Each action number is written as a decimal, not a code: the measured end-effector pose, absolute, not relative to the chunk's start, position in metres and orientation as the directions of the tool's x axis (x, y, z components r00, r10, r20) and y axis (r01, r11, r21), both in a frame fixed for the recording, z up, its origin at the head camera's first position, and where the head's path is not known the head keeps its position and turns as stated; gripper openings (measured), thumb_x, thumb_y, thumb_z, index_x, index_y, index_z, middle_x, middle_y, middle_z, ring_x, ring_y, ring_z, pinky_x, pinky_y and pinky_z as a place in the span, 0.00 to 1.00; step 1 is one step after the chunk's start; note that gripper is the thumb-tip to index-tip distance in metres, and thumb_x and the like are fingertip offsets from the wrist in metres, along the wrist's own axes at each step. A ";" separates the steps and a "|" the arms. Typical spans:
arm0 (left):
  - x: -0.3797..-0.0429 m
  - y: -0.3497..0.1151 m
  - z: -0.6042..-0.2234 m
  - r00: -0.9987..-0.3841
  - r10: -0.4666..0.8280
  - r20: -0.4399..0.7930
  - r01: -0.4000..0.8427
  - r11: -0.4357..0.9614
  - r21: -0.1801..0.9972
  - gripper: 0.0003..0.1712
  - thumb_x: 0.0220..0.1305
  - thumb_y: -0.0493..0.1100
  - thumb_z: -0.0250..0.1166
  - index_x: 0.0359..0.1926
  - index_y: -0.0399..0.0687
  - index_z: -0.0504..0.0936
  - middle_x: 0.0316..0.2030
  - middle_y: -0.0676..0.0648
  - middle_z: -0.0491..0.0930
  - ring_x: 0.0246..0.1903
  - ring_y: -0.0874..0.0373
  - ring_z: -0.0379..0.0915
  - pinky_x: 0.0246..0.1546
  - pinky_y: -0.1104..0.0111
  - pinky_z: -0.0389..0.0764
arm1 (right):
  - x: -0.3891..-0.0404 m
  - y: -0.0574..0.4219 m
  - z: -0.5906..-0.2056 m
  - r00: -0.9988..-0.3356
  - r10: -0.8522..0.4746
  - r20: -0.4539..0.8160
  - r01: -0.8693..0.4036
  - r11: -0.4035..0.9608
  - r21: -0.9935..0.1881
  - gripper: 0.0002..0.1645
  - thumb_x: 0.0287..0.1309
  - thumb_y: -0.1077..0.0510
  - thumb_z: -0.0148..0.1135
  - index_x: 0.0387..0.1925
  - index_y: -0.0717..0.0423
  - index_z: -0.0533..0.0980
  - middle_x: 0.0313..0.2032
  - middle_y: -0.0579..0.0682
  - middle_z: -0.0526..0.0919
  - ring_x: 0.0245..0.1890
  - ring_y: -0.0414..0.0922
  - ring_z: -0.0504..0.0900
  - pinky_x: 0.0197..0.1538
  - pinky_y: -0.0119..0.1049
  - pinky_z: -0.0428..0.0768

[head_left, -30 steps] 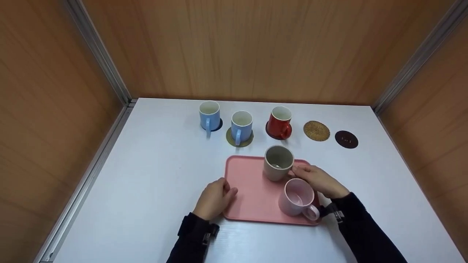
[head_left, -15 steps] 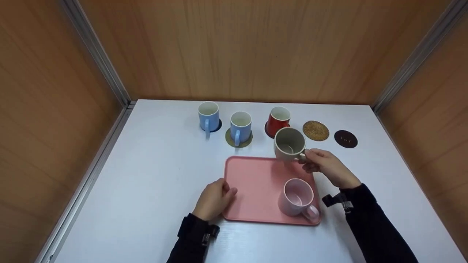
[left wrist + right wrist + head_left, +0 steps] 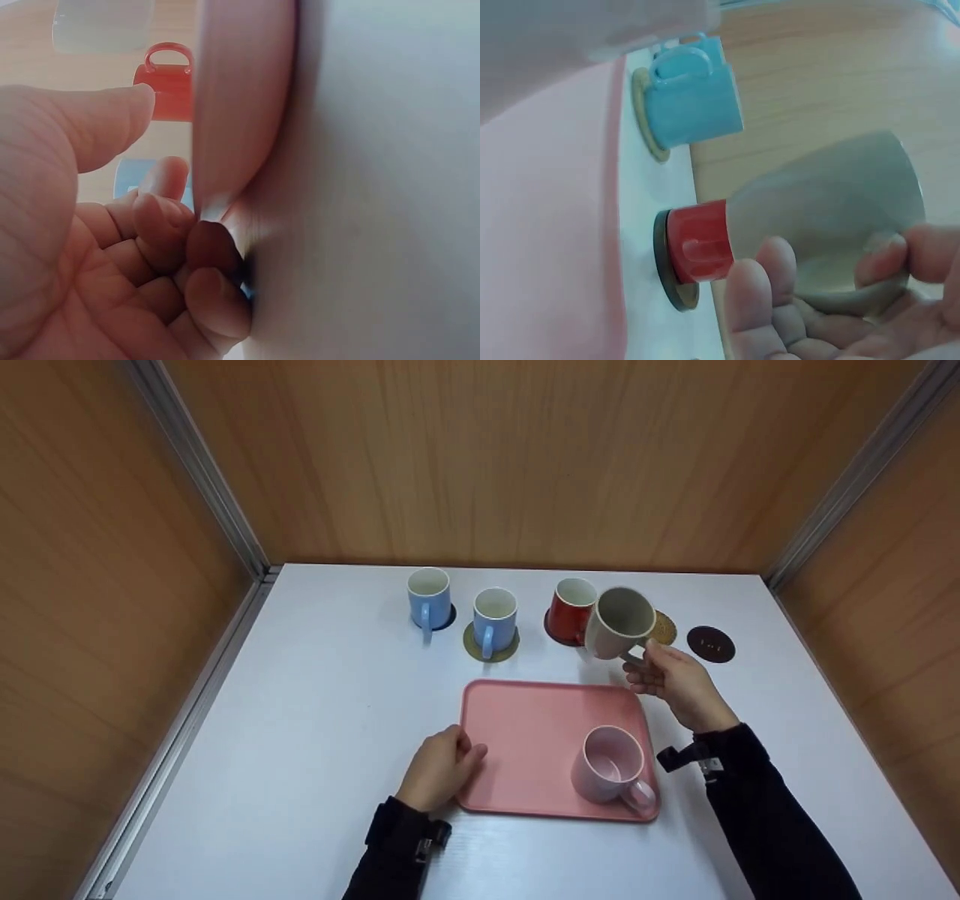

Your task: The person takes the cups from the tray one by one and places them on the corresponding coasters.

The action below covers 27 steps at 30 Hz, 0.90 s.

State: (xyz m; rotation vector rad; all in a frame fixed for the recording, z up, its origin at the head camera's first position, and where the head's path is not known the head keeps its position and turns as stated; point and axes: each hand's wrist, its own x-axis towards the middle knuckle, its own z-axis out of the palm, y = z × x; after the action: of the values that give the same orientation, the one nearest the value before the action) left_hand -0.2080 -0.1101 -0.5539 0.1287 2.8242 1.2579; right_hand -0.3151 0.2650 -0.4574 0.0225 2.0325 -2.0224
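My right hand [image 3: 686, 682] pinches the handle of a grey-beige mug [image 3: 619, 622], raised and tilted near the red mug [image 3: 568, 619]. In the right wrist view, thumb and fingers close at the side of the beige mug [image 3: 832, 210], which overlaps the red mug [image 3: 699, 240]. My left hand [image 3: 441, 769] rests at the left edge of a pink tray [image 3: 517, 735]. The left wrist view has loosely bent fingertips right at the tray's rim [image 3: 240, 112], the thumb apart from it. A pink mug [image 3: 606, 769] stands upright on the tray's right side.
Two light blue mugs [image 3: 495, 619] stand on coasters along the back, left of the red one. A woven coaster [image 3: 664, 628], partly behind the beige mug, and a dark round coaster [image 3: 711, 644] lie at right. Wooden panels [image 3: 480, 465] enclose the white table [image 3: 315, 697].
The beige mug has risen off the tray and moved back and right in my right hand, now partly covering the woven coaster. My left hand and the tray have stayed put.
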 end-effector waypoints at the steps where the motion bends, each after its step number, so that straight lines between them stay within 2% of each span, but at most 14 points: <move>1: -0.208 -0.110 -0.554 -0.996 0.094 -0.008 0.057 0.667 0.743 0.16 0.76 0.53 0.67 0.36 0.48 0.77 0.24 0.53 0.71 0.23 0.61 0.67 0.26 0.71 0.68 | -0.317 0.265 -0.457 -0.964 -0.172 -0.203 0.204 0.013 -0.979 0.22 0.84 0.42 0.49 0.36 0.53 0.71 0.40 0.47 0.91 0.43 0.40 0.89 0.50 0.35 0.87; 9: -0.206 -0.108 -0.553 -0.995 0.088 -0.035 0.032 0.660 0.750 0.16 0.76 0.54 0.67 0.37 0.48 0.77 0.24 0.53 0.71 0.24 0.60 0.68 0.25 0.70 0.69 | -0.337 0.274 -0.457 -0.971 -0.126 -0.202 0.206 -0.014 -0.978 0.23 0.86 0.42 0.41 0.49 0.57 0.70 0.43 0.46 0.89 0.44 0.40 0.86 0.53 0.33 0.86; 12: -0.206 -0.109 -0.553 -0.996 0.085 -0.036 0.029 0.661 0.750 0.16 0.76 0.54 0.67 0.38 0.48 0.77 0.25 0.52 0.71 0.25 0.60 0.68 0.26 0.70 0.69 | -0.350 0.279 -0.458 -0.972 -0.092 -0.216 0.219 -0.015 -0.976 0.24 0.86 0.41 0.39 0.48 0.57 0.68 0.42 0.46 0.85 0.45 0.41 0.84 0.53 0.34 0.85; 16: -0.206 -0.111 -0.553 -0.996 0.084 -0.026 0.036 0.660 0.751 0.17 0.76 0.54 0.67 0.38 0.47 0.77 0.25 0.52 0.72 0.25 0.60 0.68 0.26 0.70 0.69 | -0.370 0.284 -0.460 -0.966 -0.031 -0.257 0.258 -0.023 -0.966 0.24 0.85 0.39 0.39 0.42 0.56 0.66 0.41 0.47 0.81 0.45 0.42 0.82 0.54 0.35 0.85; 21: -0.204 -0.113 -0.553 -0.996 0.080 -0.042 0.021 0.656 0.754 0.16 0.76 0.54 0.67 0.37 0.49 0.77 0.24 0.53 0.71 0.24 0.60 0.68 0.26 0.70 0.69 | -0.390 0.287 -0.469 -0.950 0.036 -0.310 0.308 -0.044 -0.950 0.23 0.85 0.40 0.38 0.43 0.54 0.66 0.38 0.46 0.80 0.41 0.41 0.82 0.52 0.34 0.84; 27: -0.205 -0.113 -0.553 -0.996 0.087 -0.024 0.039 0.655 0.754 0.16 0.76 0.54 0.67 0.36 0.49 0.77 0.24 0.54 0.70 0.23 0.61 0.67 0.25 0.71 0.68 | -0.401 0.289 -0.482 -0.936 0.091 -0.340 0.332 -0.090 -0.939 0.23 0.85 0.39 0.37 0.45 0.54 0.65 0.45 0.50 0.73 0.42 0.42 0.79 0.51 0.34 0.84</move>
State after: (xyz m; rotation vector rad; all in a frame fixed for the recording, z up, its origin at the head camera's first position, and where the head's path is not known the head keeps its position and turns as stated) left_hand -0.2050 -0.1131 -0.5533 0.1073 2.8051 1.2764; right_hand -0.4014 0.2893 -0.4817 0.4718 1.9974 -2.1522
